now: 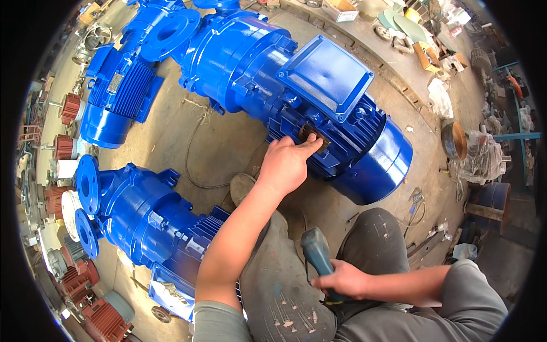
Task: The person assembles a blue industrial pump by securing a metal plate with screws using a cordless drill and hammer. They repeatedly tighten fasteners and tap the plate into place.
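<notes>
My left hand (285, 164) reaches across to a blue motor-driven pump (252, 60). Two outstretched fingertips press on the small metal nameplate (327, 143) on the motor's side, covering part of it; the other fingers look curled. Above the plate sits the motor's square terminal box (327, 77). In my right hand (346, 280) is a teal handheld power tool (317, 248), gripped by its body over my lap, apart from the pump. Its exact kind cannot be told.
A second blue pump (141, 213) lies left of my knees, and another blue pump and motor (115, 94) stands at the upper left. Red motors (107, 318) line the left. A cable (192, 158) runs over the concrete floor. A rusty ring (454, 141) and plastic-wrapped parts (483, 156) lie right.
</notes>
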`<action>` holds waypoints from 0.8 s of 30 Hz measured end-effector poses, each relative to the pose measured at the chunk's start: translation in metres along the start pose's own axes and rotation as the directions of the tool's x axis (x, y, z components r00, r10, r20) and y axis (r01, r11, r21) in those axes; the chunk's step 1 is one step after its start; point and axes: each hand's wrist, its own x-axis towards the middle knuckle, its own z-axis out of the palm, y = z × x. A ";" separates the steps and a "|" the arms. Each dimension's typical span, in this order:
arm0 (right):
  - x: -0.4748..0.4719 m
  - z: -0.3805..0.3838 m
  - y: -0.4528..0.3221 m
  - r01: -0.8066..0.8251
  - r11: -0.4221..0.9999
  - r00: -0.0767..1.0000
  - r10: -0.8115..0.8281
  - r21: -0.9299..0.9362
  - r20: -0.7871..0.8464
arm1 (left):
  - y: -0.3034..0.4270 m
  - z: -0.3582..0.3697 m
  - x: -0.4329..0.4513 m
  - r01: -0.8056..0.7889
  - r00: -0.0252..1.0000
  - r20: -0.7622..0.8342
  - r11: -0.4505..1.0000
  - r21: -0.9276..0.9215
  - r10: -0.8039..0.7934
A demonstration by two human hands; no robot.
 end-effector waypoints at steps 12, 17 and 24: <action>-0.061 -0.011 -0.014 0.544 0.777 0.809 -0.586 -0.318 -0.048 | 0.007 0.019 -0.014 -0.086 0.996 -0.001 0.974 0.209 0.088; -0.036 -0.017 -0.043 0.607 0.585 0.681 -0.732 -0.538 -0.026 | 0.014 0.038 -0.025 -0.080 0.994 -0.052 0.969 0.232 0.094; -0.002 -0.015 -0.069 0.506 0.589 0.718 -0.692 -0.630 -0.071 | 0.003 0.035 -0.025 -0.072 0.990 -0.116 0.996 0.053 0.078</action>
